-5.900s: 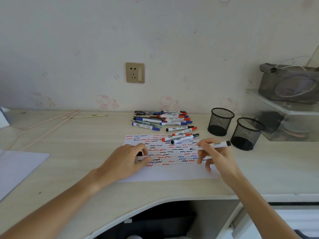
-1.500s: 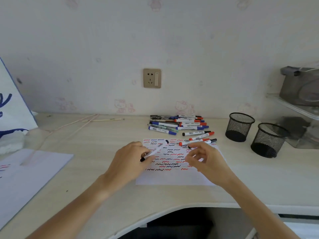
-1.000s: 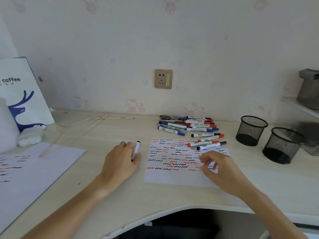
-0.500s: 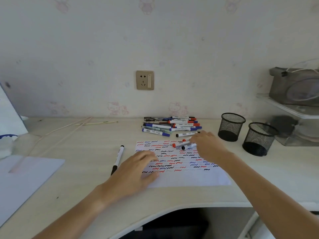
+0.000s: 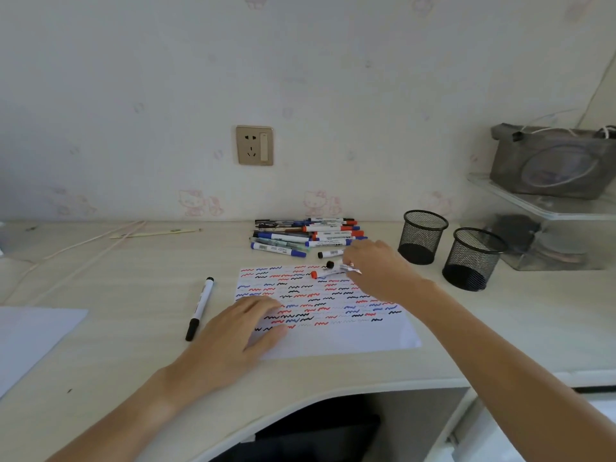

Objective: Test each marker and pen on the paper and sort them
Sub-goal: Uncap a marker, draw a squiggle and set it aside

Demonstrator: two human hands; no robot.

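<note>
Right hand (image 5: 380, 271) centre-right, fingers curled onto the loose markers (image 5: 328, 272) at the paper's (image 5: 333, 335) top edge; can't tell if it has one pinched. Left hand (image 5: 233, 335) flat, fingers straight, pinning the paper's lower-left corner.

Risks: round, smooth barrels likely roll when nudged; the thin sheet could slide if the left hand lifts. Black marker (image 5: 200, 306) lies left of the paper, pile (image 5: 306, 236) behind it. Mesh cups (image 5: 423, 236) at right.

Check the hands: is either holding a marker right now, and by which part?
Right hand pinches a black-capped marker at the end away from its cap, just over the paper. Left hand holds nothing; it rests flat on the paper.
</note>
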